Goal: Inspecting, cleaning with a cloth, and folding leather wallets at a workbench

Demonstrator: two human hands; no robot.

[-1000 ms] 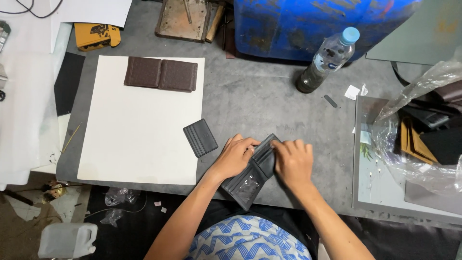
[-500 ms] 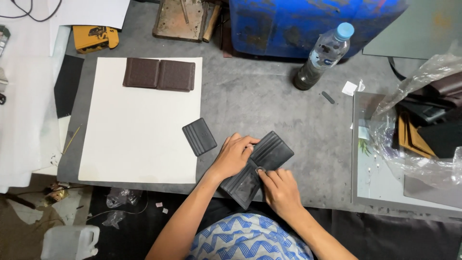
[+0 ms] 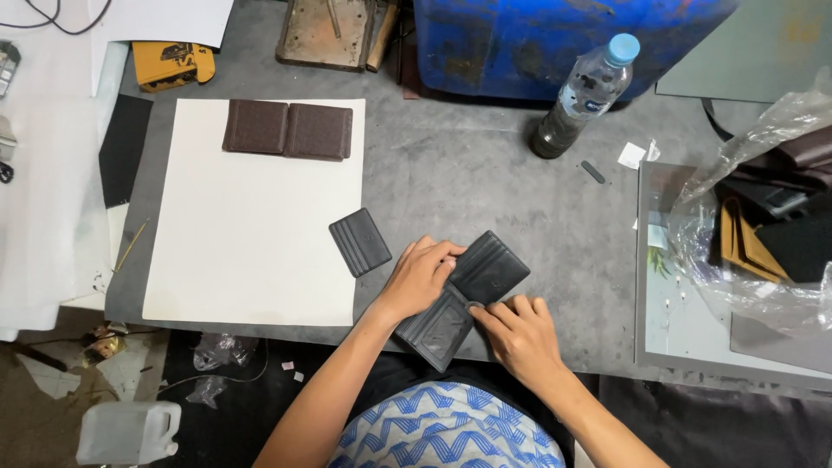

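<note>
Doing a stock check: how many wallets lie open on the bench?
2: a brown wallet on the white sheet, a black wallet under both hands. The bag may hide more.

On the grey tabletop (image 3: pixel 485 182) a white sheet (image 3: pixel 251 251) carries an open brown wallet (image 3: pixel 288 130) near its far edge. A plastic water bottle (image 3: pixel 582 97) stands before a blue drum (image 3: pixel 555 39). A clear plastic bag (image 3: pixel 763 217) lies at right.
</note>
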